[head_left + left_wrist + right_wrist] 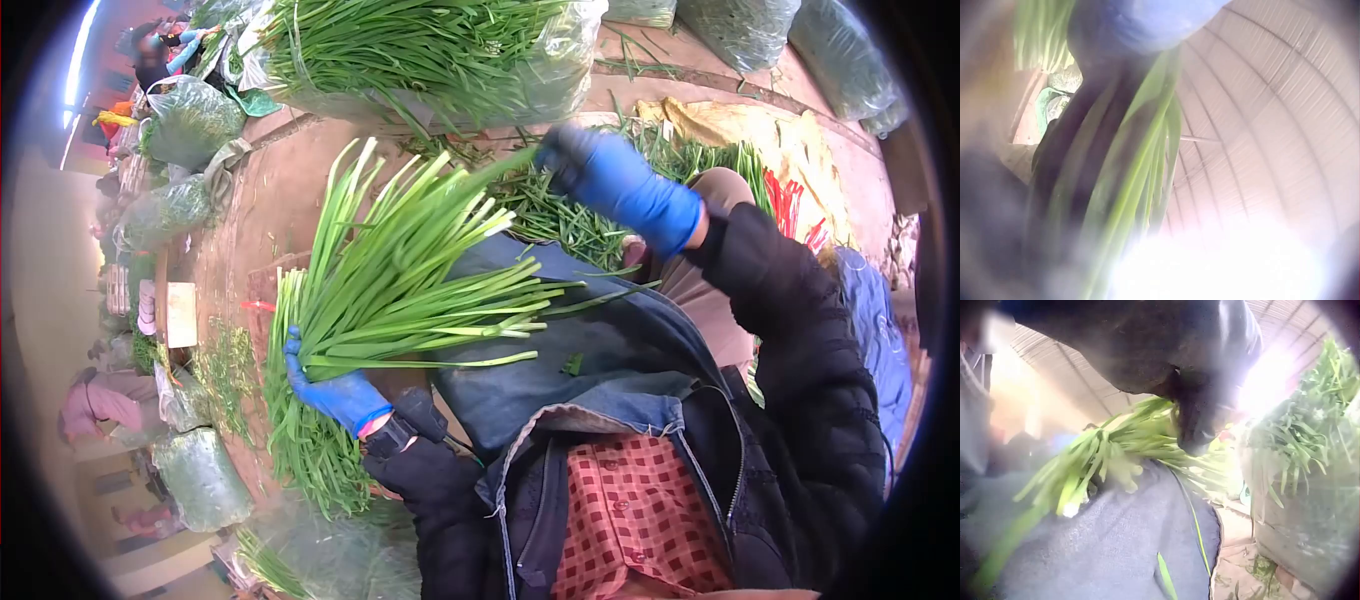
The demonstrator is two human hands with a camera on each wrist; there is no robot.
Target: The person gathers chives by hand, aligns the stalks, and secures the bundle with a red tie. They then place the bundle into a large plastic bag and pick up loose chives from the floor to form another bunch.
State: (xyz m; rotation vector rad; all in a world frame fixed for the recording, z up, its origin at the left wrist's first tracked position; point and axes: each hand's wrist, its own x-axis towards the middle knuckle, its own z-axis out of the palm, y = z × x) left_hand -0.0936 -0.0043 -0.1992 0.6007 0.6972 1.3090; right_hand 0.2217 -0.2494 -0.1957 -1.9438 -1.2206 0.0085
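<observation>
A large bunch of garlic chives fans out over the lap, pale stem ends up and to the right. My blue-gloved left hand grips it at the lower left, thumb up along the leaves; long green leaves hang below that hand in the left wrist view. My right hand, also in a blue glove and blurred, is raised at the upper right of the bunch. Its curled fingers pinch a few leaves that stretch out from it. In the right wrist view, the right hand looks dark, with the chives behind its fingertips.
A denim cloth covers the lap, with loose leaf bits on it. A big clear bag of chives stands ahead. Cut greens lie beside the knee, near red ties. Other filled bags stand at the left.
</observation>
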